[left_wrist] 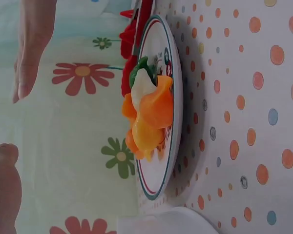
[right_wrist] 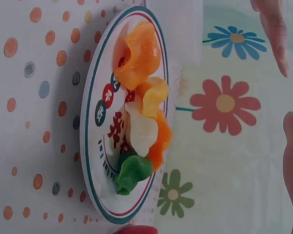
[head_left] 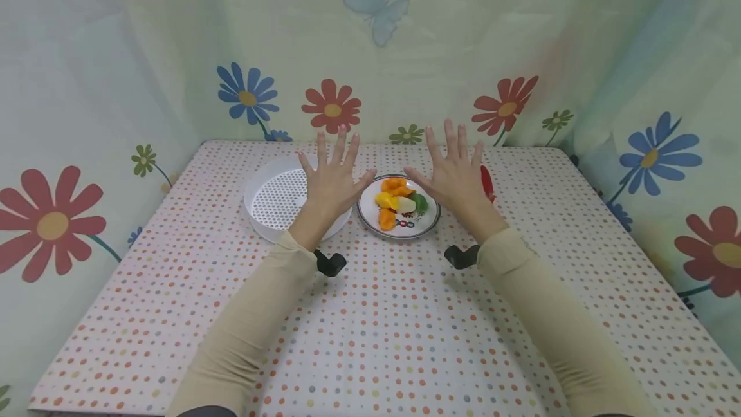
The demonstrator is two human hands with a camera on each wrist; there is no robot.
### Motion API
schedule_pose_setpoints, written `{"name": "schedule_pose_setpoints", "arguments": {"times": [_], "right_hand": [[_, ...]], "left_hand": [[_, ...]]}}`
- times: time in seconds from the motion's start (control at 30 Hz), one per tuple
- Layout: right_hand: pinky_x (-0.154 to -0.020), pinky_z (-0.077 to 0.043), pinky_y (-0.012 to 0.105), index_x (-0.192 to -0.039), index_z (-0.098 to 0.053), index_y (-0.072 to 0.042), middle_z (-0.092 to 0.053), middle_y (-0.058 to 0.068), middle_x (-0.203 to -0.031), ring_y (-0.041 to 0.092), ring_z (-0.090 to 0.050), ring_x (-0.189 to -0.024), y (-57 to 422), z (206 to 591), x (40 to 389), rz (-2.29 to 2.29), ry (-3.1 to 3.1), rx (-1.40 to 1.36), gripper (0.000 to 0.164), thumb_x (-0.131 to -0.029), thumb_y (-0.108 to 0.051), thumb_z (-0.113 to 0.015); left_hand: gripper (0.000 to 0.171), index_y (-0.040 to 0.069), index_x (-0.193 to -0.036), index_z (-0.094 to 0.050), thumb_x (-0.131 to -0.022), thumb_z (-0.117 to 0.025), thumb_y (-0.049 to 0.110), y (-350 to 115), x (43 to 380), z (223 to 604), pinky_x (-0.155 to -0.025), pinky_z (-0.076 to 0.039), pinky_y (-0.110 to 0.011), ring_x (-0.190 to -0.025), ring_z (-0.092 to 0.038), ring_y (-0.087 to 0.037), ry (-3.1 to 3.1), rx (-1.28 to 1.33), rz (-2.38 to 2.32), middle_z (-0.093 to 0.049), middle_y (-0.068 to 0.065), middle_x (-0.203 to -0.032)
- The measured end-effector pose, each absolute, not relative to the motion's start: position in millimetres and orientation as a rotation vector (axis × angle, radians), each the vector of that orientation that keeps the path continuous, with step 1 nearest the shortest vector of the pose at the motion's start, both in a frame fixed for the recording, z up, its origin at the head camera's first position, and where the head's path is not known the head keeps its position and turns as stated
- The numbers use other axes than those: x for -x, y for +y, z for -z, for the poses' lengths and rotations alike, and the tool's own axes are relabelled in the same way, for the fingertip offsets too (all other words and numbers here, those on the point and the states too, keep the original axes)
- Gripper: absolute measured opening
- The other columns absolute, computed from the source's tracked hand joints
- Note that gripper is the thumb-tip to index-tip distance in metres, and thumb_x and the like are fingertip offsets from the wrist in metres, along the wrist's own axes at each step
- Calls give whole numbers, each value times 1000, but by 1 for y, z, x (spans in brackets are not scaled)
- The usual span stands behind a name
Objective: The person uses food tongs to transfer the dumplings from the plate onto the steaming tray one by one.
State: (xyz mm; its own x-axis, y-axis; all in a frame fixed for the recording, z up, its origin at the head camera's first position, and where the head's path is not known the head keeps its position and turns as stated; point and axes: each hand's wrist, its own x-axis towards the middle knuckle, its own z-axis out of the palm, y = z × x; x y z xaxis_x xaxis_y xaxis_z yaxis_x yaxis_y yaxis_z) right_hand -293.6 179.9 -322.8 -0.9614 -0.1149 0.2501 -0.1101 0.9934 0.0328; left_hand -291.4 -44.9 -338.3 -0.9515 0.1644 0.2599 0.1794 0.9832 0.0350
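My left hand [head_left: 332, 182] is held up with its fingers spread, in front of a white round basket [head_left: 274, 201] with a perforated bottom. My right hand [head_left: 456, 176] is likewise raised with spread fingers, beside a red object [head_left: 487, 182] that it partly hides. Between the hands stands a white plate [head_left: 370, 214] with a dark rim. On it lie several dumpling-shaped pieces: an orange piece [right_wrist: 141, 53], a yellow piece [left_wrist: 147, 135], a white piece [right_wrist: 140, 131] and a green piece [right_wrist: 134, 171] among them. Neither hand holds anything.
A dotted cloth covers the table [head_left: 359, 340]. Behind and at the sides hangs a flowered curtain [head_left: 405, 56]. Black camera mounts [head_left: 331, 265] stick out at both wrists. The basket stands close to the plate's left.
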Motion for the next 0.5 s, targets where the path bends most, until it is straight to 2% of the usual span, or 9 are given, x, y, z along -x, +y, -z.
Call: {"name": "schedule_pose_setpoints", "arguments": {"times": [0.07,0.13,0.23,0.3,0.4,0.5], "right_hand": [[-108,5,61,-144,11,-26,23,9,-150,30,22,-137,181,321,292,-10,-2886,-159,89,-80,-72,-32],[-109,-1,59,-146,6,-24,11,13,-152,35,7,-139,184,319,290,-49,-2895,-126,87,-83,-64,-40],[-108,-19,58,-146,-7,-19,-12,20,-149,40,-19,-134,194,319,284,-115,-2912,-42,81,-85,-52,-49],[-101,-32,57,-145,-17,-13,-26,24,-141,41,-33,-124,204,322,280,-132,-2919,17,76,-86,-48,-51],[-88,-43,56,-140,-25,-3,-35,27,-129,43,-42,-111,223,330,275,-140,-2952,116,73,-87,-47,-50],[-83,-45,57,-137,-26,4,-33,32,-124,45,-41,-107,239,337,270,-144,-3030,241,79,-85,-51,-50]], "left_hand": [[80,31,-142,17,-84,-25,67,-47,292,337,-102,6,-68,-134,29,-31,-2877,254,89,30,2,-147],[79,31,-143,14,-86,-28,65,-51,293,337,-103,5,-67,-136,25,-30,-2873,257,108,26,0,-149],[78,30,-144,10,-87,-34,59,-62,295,335,-106,3,-63,-139,15,-29,-2860,260,131,17,-4,-152],[78,29,-145,6,-87,-39,56,-73,296,333,-108,1,-61,-141,9,-29,-2855,256,169,9,-6,-153],[75,27,-146,-1,-88,-42,51,-94,296,331,-109,-4,-59,-141,2,-29,-2859,232,239,0,-9,-154],[73,25,-146,-4,-89,-43,48,-120,298,331,-109,-6,-60,-141,2,-30,-2884,179,305,-1,-12,-153]]}}
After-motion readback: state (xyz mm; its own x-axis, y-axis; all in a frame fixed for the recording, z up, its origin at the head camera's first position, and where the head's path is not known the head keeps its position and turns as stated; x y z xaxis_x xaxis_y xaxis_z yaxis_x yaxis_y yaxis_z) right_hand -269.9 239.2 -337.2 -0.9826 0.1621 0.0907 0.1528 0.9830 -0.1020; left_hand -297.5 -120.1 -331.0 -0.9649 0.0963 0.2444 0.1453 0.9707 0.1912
